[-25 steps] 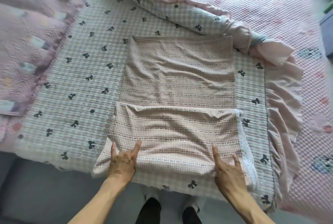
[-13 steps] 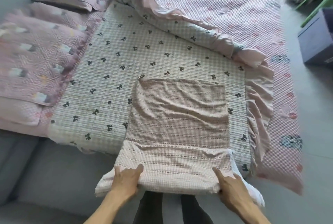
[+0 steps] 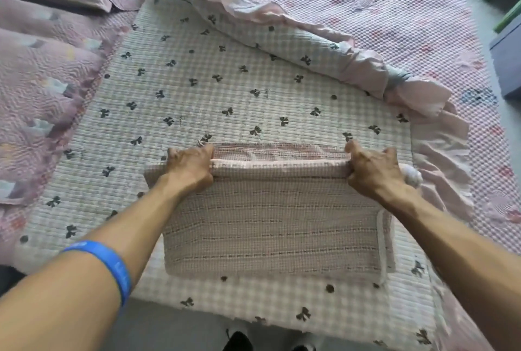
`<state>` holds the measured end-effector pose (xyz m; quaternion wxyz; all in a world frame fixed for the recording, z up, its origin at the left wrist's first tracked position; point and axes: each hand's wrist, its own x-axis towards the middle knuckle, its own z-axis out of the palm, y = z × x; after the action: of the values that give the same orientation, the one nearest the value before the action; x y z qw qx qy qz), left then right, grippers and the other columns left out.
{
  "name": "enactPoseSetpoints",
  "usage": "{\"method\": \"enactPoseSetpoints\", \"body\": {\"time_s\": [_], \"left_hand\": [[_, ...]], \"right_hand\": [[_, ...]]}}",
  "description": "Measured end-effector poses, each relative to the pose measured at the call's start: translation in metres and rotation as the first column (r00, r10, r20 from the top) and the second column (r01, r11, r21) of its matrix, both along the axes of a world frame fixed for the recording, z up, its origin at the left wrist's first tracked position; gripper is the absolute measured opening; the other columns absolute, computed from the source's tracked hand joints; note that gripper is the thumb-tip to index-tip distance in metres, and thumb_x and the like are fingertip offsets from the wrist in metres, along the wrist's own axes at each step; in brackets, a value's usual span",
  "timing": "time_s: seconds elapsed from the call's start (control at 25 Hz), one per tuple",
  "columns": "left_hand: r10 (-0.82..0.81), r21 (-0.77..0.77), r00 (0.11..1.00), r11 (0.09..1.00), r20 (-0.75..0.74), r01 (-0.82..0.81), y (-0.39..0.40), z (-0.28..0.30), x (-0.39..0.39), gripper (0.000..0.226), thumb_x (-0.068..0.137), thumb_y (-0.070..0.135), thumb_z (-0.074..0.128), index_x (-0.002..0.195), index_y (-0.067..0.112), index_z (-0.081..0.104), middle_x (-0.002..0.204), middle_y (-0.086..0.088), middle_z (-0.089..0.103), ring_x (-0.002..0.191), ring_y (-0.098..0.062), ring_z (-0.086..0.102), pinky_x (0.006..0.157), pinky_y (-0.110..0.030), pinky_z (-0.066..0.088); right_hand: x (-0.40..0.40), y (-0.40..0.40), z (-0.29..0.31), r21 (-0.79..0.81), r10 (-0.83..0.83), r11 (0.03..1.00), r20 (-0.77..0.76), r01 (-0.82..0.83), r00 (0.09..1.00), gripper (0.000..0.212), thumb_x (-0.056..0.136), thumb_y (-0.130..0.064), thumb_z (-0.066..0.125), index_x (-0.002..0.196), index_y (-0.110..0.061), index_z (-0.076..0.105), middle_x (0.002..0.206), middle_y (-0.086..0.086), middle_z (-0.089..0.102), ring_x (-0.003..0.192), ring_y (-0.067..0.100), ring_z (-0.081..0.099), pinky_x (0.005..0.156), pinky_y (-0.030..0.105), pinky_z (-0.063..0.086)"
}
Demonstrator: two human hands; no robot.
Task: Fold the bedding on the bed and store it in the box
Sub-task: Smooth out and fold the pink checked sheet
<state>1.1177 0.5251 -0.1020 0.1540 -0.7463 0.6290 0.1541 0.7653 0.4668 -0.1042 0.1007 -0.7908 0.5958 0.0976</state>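
Both hands have carried the near fold forward: left hand [image 3: 189, 170] and right hand [image 3: 375, 170] each pinch the folded edge of the pink checked cloth [image 3: 270, 226], lying on the bow-print quilt [image 3: 197, 91]. Align edges squarely before releasing.

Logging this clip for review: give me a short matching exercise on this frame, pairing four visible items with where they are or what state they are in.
Column one:
1. pink checked cloth
2. bow-print quilt
3. blue wristband
4. pink ruffle

Column two:
A. on the left forearm
B. along the quilt's right edge
C. gripped at its far fold by both hands
D. spread flat under the folded cloth

Pairs: 1-C, 2-D, 3-A, 4-B. The left hand and right hand hold the fold.
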Motion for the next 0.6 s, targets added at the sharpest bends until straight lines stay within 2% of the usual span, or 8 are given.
{"method": "enactPoseSetpoints", "body": {"time_s": [0.12, 0.2, 0.24, 0.32, 0.44, 0.52, 0.6], "left_hand": [[0.013, 0.036, 0.999, 0.999, -0.042, -0.012, -0.055, -0.056, 0.015, 0.024, 0.079, 0.012, 0.055, 0.099, 0.024, 0.048, 0.09, -0.001, 0.062, 0.086, -0.024, 0.056, 0.088, -0.043, 0.034], [0.026, 0.011, 0.995, 1.0, -0.095, -0.025, -0.073, -0.088, 0.018, 0.023, 0.083, 0.014, 0.057, 0.102, 0.024, 0.049, 0.089, 0.001, 0.062, 0.088, -0.024, 0.057, 0.092, -0.043, 0.034], [0.008, -0.018, 0.994, 1.0, -0.106, -0.01, -0.076, -0.101, 0.016, 0.021, 0.084, 0.013, 0.056, 0.101, 0.023, 0.049, 0.086, 0.002, 0.059, 0.087, -0.025, 0.056, 0.092, -0.044, 0.034], [-0.02, -0.042, 0.996, 0.999, -0.085, 0.016, -0.082, -0.122, 0.015, 0.017, 0.083, 0.008, 0.053, 0.095, 0.02, 0.05, 0.079, 0.003, 0.052, 0.08, -0.024, 0.054, 0.091, -0.044, 0.035], [0.059, -0.029, 0.996, 0.998, -0.068, -0.061, -0.099, -0.138, 0.016, 0.023, 0.077, 0.003, 0.051, 0.092, 0.019, 0.053, 0.073, 0.001, 0.055, 0.07, -0.017, 0.049, 0.083, -0.04, 0.036], [0.08, -0.151, 0.996, 0.986, 0.042, -0.073, -0.099, -0.145, 0.013, 0.029, 0.078, 0.004, 0.049, 0.103, 0.019, 0.053, 0.089, -0.003, 0.057, 0.085, -0.023, 0.052, 0.084, -0.04, 0.038], [-0.028, -0.216, 0.999, 0.976, 0.046, 0.037, -0.08, -0.155, -0.009, 0.048, 0.084, 0.012, 0.044, 0.131, 0.019, 0.042, 0.129, -0.012, 0.047, 0.116, -0.032, 0.046, 0.101, -0.049, 0.038]], "right_hand": [[0.012, -0.053, -0.054, 0.021, -0.04, 0.999, -0.047, 0.041, 0.998, 0.035, 0.082, -0.013, 0.056, 0.114, -0.018, 0.044, 0.07, -0.001, 0.059, 0.07, 0.025, 0.061, 0.099, 0.049, 0.032], [0.016, -0.064, -0.085, 0.002, -0.114, 0.993, -0.073, 0.115, 0.991, 0.033, 0.085, -0.019, 0.058, 0.115, -0.018, 0.043, 0.078, 0.002, 0.059, 0.082, 0.029, 0.061, 0.101, 0.051, 0.031], [0.018, -0.063, -0.097, -0.022, -0.142, 0.99, -0.089, 0.141, 0.986, 0.037, 0.086, -0.022, 0.059, 0.119, -0.019, 0.044, 0.09, 0.006, 0.061, 0.095, 0.033, 0.059, 0.101, 0.052, 0.03], [0.023, -0.057, -0.127, -0.065, -0.077, 0.996, -0.133, 0.069, 0.988, 0.054, 0.084, -0.018, 0.058, 0.135, -0.019, 0.041, 0.123, 0.009, 0.06, 0.118, 0.037, 0.052, 0.103, 0.055, 0.03], [0.034, -0.051, -0.158, -0.06, 0.058, 0.996, -0.108, -0.064, 0.992, 0.068, 0.08, -0.005, 0.054, 0.145, -0.017, 0.039, 0.142, 0.012, 0.051, 0.13, 0.038, 0.046, 0.108, 0.059, 0.029], [0.052, -0.049, -0.171, -0.074, 0.082, 0.994, 0.001, -0.082, 0.997, 0.059, 0.086, -0.007, 0.054, 0.143, -0.015, 0.042, 0.144, 0.014, 0.051, 0.131, 0.039, 0.046, 0.108, 0.057, 0.03], [0.07, -0.045, -0.183, 0.015, 0.106, 0.994, 0.087, -0.107, 0.991, 0.049, 0.101, -0.024, 0.043, 0.149, -0.021, 0.035, 0.153, 0.009, 0.041, 0.14, 0.036, 0.037, 0.113, 0.054, 0.023]]}}
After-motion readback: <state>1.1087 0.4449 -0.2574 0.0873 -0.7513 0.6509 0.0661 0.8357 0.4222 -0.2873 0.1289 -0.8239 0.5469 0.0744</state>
